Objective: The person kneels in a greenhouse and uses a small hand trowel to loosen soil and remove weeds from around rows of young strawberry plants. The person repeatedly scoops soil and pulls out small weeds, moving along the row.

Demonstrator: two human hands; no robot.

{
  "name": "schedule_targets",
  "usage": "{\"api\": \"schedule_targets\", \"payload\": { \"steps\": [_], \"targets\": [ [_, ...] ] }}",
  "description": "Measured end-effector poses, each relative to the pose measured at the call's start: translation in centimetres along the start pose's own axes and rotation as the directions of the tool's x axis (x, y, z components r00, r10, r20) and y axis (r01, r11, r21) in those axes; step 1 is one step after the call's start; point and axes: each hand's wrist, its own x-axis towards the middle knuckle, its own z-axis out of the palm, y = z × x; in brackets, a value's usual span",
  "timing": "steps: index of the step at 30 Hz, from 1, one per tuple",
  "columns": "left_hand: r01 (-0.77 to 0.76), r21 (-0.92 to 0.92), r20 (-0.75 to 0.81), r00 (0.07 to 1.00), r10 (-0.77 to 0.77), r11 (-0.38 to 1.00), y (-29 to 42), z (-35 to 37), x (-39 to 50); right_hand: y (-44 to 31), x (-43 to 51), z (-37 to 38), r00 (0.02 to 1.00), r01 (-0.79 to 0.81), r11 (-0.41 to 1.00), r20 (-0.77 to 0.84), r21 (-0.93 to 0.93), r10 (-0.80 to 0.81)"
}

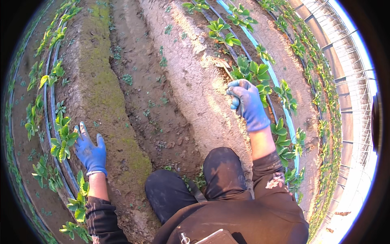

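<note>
My left hand (90, 149), in a soiled blue glove, rests with fingers apart on the side of the left soil bed, beside a leafy strawberry plant (63, 138). My right hand (245, 102), gloved alike, is closed around the handle of a small hand tool. The tool's flat head (222, 63) lies at the crumbly edge of the right bed. Just right of it grows another strawberry plant (251, 70), whose leaves reach up to my right hand. Most of the handle is hidden in my fist.
Between the beds runs a furrow (152, 91) with small weeds (127, 79). Black drip tubes (53, 91) lie along the planted rows, and a pale blue flat hose (274, 79) runs along the right bed. My bent knees (225, 170) are low in the furrow. A greenhouse wall (344, 91) curves at far right.
</note>
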Motion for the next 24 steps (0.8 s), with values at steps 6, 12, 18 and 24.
{"api": "schedule_targets", "payload": {
  "steps": [6, 12, 18, 24],
  "targets": [
    [0.005, -0.002, 0.016, 1.0, -0.005, 1.0, 0.5, 0.2, 0.1, 2.6, 3.5, -0.1, 1.0, 0.021, 0.999, -0.013, 0.029, -0.02],
    [0.008, 0.002, 0.021, 1.0, -0.008, 1.0, 0.1, 0.2, 0.0, 4.1, 2.7, 0.3, 0.992, 0.124, 0.992, -0.013, 0.036, -0.123],
    [-0.001, -0.004, 0.005, 1.0, 0.001, 1.0, 0.0, 0.2, -0.1, 1.7, 5.7, -0.2, 1.0, 0.026, 0.98, 0.004, 0.198, -0.027],
    [-0.006, 0.0, 0.008, 1.0, 0.006, 1.0, 0.2, 0.2, 0.0, -1.6, 9.0, -1.4, 0.997, -0.041, 0.978, 0.079, 0.205, 0.026]
  ]
}}
